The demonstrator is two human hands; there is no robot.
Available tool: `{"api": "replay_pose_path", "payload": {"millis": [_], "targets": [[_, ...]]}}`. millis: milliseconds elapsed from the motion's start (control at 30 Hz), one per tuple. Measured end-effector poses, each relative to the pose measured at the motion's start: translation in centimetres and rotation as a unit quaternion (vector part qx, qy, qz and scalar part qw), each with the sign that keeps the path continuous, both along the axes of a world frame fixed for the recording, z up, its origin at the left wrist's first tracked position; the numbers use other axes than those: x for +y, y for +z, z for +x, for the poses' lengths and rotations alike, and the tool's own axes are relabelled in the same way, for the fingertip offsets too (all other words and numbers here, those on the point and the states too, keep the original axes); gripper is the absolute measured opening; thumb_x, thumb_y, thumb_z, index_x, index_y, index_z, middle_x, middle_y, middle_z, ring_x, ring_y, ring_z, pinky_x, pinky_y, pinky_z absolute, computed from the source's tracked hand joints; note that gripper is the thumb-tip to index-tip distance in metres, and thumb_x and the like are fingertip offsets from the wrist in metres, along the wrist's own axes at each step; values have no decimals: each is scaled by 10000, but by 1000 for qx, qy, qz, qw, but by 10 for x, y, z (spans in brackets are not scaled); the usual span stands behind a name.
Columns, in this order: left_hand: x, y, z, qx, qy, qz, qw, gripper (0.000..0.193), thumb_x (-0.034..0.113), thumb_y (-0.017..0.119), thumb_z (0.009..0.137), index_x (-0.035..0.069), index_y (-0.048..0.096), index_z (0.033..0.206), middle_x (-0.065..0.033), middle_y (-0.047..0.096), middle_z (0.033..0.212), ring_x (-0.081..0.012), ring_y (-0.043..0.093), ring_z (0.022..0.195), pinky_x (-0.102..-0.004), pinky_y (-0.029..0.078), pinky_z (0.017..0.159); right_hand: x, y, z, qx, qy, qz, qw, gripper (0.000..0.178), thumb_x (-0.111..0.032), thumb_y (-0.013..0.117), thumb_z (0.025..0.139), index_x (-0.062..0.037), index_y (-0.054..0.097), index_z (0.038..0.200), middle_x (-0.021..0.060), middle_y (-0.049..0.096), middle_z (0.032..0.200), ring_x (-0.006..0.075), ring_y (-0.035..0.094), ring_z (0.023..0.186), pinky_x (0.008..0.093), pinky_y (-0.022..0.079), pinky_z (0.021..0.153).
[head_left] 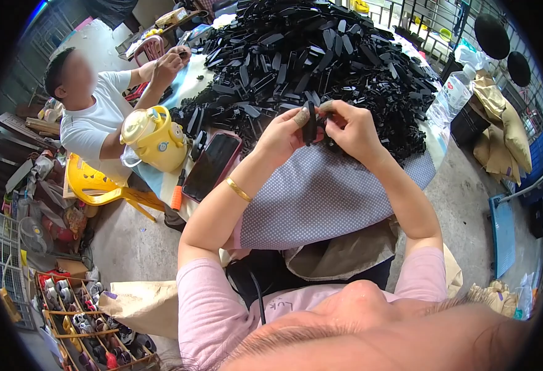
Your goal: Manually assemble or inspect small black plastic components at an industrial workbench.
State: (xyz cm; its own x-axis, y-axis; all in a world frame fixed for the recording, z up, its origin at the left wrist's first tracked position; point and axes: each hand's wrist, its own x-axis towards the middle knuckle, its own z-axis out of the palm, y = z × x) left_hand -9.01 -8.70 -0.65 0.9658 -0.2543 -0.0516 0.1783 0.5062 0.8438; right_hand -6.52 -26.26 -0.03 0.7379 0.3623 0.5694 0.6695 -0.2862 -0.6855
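"What does the left hand [289,133] have?"

"A slim black piece [310,127], pinched between thumb and fingers and standing roughly upright, at the near edge of the pile [296,55]. There's a brownish wrap on the thumb [301,117]."

"And the right hand [350,127]?"

"Just beside it, also at the near edge of the pile. Its fingers are curled and drawn together close to the black piece. I can't tell whether it grips a part of its own."

"What is the pile made of?"

"Lots of black parts, long flat ones and smaller bits, heaped on the tabletop [190,84]."

"What's around it?"

"A dotted cloth [321,201] on the near side of the pile. Left of the pile, a dark-screened phone [213,164], an orange handle [177,195] and a yellow jug [160,145] with a lid. Right of it, a clear bottle [457,89]."

"Anyone else?"

"A co-worker [98,111] in a white shirt, left of the pile, both hands raised close together. A yellow chair [92,179] is there too. Well to the right of the pile, brown sacks [500,130]."
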Motion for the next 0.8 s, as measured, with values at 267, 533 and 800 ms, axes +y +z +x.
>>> {"api": "replay_pose_path", "payload": {"millis": [267,533,800], "targets": [[0,-3,0,-10,17,-6,1000,264,210,507,938,32,564,1124,-53,619,975,-136,603,856,-283,509,732,0,2,1,93,66,116,987,224,-25,607,810,11,646,1027,48,620,851,89,579,676,205,482,611],[-1,-3,-2,-30,41,15,999,256,209,516,935,22,569,1101,-49,619,950,-120,597,819,-264,506,706,1,6,-6,-79,40,30,996,232,-44,576,805,42,630,1014,91,602,790,123,568,618,225,474,573],[-4,1,-4,-46,55,24,997,235,200,524,931,19,576,1071,-39,617,919,-109,588,784,-243,504,676,4,2,-5,-231,5,-41,972,204,-38,585,781,41,629,963,102,591,771,204,577,610,280,480,548]]}}
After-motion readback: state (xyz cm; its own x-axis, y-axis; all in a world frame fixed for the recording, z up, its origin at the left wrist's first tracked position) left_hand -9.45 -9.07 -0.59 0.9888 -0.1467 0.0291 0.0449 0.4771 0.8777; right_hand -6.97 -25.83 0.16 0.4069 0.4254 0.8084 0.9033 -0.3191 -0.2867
